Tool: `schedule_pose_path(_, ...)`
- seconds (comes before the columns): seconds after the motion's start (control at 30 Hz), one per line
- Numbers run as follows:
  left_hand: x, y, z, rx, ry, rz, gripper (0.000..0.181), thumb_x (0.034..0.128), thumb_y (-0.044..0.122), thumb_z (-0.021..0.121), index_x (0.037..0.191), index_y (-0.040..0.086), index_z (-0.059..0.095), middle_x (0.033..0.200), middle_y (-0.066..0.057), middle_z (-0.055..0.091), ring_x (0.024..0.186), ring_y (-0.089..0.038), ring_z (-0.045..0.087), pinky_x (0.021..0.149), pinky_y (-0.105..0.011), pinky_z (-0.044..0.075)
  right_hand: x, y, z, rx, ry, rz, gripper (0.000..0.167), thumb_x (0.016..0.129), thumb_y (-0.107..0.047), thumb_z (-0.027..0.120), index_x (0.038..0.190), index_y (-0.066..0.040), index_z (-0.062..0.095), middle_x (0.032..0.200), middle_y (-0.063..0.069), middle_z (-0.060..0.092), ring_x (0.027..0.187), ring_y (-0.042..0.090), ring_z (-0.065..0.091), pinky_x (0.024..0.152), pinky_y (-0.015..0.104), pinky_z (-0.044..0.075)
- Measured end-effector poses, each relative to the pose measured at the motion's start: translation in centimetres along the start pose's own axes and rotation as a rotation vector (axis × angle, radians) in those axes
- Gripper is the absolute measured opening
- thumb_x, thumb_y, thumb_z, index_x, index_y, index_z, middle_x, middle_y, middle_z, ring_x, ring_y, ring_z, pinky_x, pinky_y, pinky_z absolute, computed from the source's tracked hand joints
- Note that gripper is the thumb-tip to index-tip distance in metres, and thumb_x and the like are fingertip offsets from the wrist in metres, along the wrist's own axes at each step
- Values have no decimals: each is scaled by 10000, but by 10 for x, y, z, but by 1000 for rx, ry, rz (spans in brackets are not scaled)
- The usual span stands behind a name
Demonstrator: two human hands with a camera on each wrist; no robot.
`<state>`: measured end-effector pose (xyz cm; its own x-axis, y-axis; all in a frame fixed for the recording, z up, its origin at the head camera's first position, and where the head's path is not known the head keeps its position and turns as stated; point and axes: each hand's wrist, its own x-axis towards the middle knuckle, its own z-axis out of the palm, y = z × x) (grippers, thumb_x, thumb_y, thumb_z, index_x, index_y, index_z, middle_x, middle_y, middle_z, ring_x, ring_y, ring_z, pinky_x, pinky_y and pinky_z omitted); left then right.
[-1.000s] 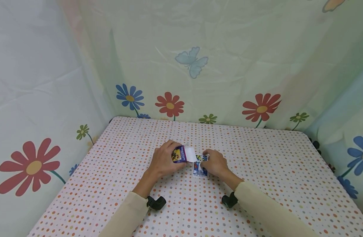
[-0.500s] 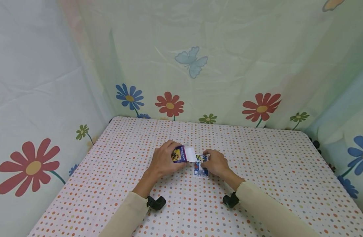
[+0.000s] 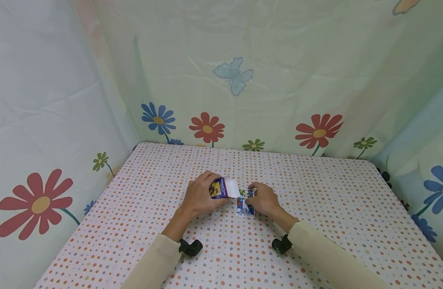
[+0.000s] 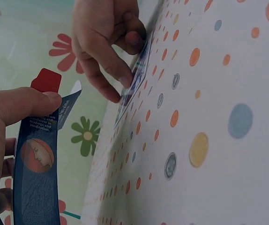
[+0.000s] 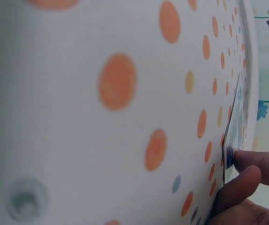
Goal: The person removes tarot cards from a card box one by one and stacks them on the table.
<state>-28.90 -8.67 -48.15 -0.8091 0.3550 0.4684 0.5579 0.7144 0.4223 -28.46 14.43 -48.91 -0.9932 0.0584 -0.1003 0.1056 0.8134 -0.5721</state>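
Observation:
My left hand [image 3: 200, 196] holds a small purple tarot card box [image 3: 217, 189], tilted above the table, its white flap hanging out to the right. In the left wrist view the thumb presses the box's narrow printed side [image 4: 37, 183] near a red tab [image 4: 48, 80]. Just right of the box a tarot card [image 3: 245, 211] lies face up, its picture mostly blue. My right hand [image 3: 265, 199] grips it at the right edge with thumb and fingers. From the right wrist, the card [image 5: 236, 124] shows almost edge-on, close to the cloth. Whether more cards lie under it cannot be told.
A white cloth with coloured dots [image 3: 163, 172] covers the table. Behind it hangs a pale curtain [image 3: 279, 60] with printed flowers and a butterfly. Black wrist cameras [image 3: 190, 247] sit at both cuffs.
The card and right hand shift very slightly; the card's lower edge turns a little. The left hand and the box stay in place.

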Motion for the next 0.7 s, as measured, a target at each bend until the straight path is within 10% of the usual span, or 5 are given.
schedule_pose_path(0.43,0,0,0,3,-9,-2,714,692,451,912,1292,166,651,1209,-31,636,1010,-216,616,844,-487,476,0,0,0,52,13,32,567,808,-199,802,1327,-74,611,952,89,628,755,217,568,632,340,411)
schedule_pose_path(0.7,1,0,1,5,2,11,697,693,444,909,1280,167,654,1192,-26,640,987,-207,614,819,-469,475,-2,0,0,163,163,-54,406,849,-106,676,1247,-34,646,864,68,586,629,174,494,548,306,369)
